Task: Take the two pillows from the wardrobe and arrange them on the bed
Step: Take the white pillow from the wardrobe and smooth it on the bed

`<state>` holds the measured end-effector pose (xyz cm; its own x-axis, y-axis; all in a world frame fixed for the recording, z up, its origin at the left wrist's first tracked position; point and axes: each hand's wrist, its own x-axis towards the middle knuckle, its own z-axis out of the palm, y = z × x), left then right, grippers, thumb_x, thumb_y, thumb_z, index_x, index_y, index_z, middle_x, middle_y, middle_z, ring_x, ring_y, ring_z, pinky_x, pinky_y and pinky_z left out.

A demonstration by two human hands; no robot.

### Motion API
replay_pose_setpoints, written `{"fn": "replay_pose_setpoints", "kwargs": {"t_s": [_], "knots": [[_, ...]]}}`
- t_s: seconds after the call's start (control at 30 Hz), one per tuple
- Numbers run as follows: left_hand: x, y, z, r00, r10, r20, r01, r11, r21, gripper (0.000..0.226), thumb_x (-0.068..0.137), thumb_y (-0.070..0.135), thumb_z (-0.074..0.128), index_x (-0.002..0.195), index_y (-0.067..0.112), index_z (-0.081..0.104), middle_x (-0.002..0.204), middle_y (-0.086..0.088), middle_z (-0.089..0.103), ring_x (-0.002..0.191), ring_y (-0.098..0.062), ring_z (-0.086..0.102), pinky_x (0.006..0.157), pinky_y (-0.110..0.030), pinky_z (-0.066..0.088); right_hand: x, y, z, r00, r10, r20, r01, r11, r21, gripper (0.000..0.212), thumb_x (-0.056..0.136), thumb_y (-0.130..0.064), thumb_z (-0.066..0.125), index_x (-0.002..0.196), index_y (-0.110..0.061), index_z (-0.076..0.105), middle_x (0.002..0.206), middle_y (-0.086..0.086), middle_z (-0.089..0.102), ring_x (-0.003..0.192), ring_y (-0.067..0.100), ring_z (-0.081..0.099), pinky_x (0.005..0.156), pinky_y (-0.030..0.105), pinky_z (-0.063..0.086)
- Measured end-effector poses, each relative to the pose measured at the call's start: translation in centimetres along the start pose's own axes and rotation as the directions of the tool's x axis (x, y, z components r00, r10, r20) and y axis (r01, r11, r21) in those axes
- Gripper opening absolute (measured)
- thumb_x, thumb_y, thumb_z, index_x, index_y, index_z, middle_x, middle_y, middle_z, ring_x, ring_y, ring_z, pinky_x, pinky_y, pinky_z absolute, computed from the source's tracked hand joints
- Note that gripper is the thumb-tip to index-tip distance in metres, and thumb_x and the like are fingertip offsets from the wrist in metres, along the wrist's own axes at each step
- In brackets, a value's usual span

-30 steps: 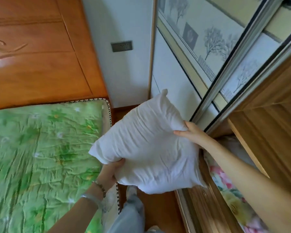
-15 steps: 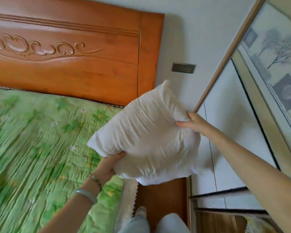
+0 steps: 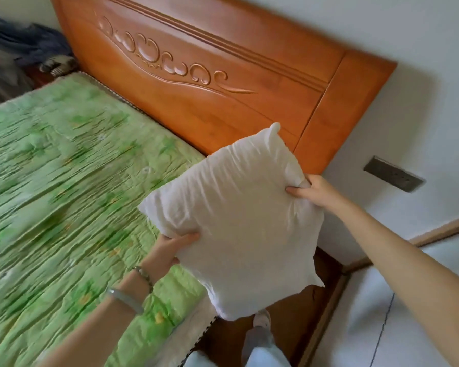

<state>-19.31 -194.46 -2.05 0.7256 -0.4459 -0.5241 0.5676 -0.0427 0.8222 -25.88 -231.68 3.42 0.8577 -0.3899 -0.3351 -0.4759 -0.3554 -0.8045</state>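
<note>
The pillow (image 3: 239, 221) is plain white. The bed (image 3: 64, 181) wears a light green cover with darker green leafy streaks and small yellow specks, edged in black-and-white trim. The headboard (image 3: 223, 75) is orange-brown wood with carved scrollwork.

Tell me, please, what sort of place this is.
Most likely a bedroom: a green-covered bed, a carved wooden headboard against the wall, and a white pillow.

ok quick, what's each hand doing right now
Left hand: closed, gripping the white pillow at its lower left edge.
Right hand: closed, pinching the same pillow at its upper right edge.
</note>
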Motion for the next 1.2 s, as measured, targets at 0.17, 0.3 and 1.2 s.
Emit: {"fn": "replay_pose_setpoints", "kwargs": {"t_s": [0.17,0.3,1.2], "knots": [[1.5,1.3,1.9,0.962,0.116,-0.246,-0.141,0.986,-0.084,0.068,0.063,0.002,0.085,0.126,0.004,0.061,0.119,-0.016,0.068,0.109,-0.032,0.065,0.097,-0.050,0.051,7.0,-2.2,-0.7,0.985,-0.099,0.142,0.100,0.995,0.003,0.019,0.076,-0.035,0.078,0.087,-0.032,0.062,0.089,-0.016,0.067,0.068,-0.010,0.064,0.054,0.008,0.047],[3.2,2.9,1.9,0.884,0.155,-0.441,-0.231,0.965,-0.124,0.073,0.056,0.010,0.085,0.125,0.004,0.061,0.119,-0.016,0.067,0.110,-0.032,0.064,0.096,-0.050,0.051,11.6,-4.2,0.7,0.970,-0.156,0.185,0.156,0.988,0.014,0.021,0.078,-0.030,0.077,0.093,-0.023,0.065,0.091,-0.009,0.067,0.072,-0.004,0.062,0.055,0.012,0.047],[23.0,7.7,-15.3,0.671,-0.008,-0.742,-0.255,0.937,-0.240,0.038,0.079,0.008,0.078,0.114,0.002,0.065,0.103,-0.012,0.072,0.089,-0.025,0.070,0.070,-0.033,0.060,38.3,-13.9,18.8,0.909,-0.050,0.413,0.119,0.983,-0.142,0.052,0.079,-0.029,0.077,0.122,-0.007,0.060,0.118,0.007,0.065,0.101,0.019,0.061,0.088,0.030,0.046]]}}
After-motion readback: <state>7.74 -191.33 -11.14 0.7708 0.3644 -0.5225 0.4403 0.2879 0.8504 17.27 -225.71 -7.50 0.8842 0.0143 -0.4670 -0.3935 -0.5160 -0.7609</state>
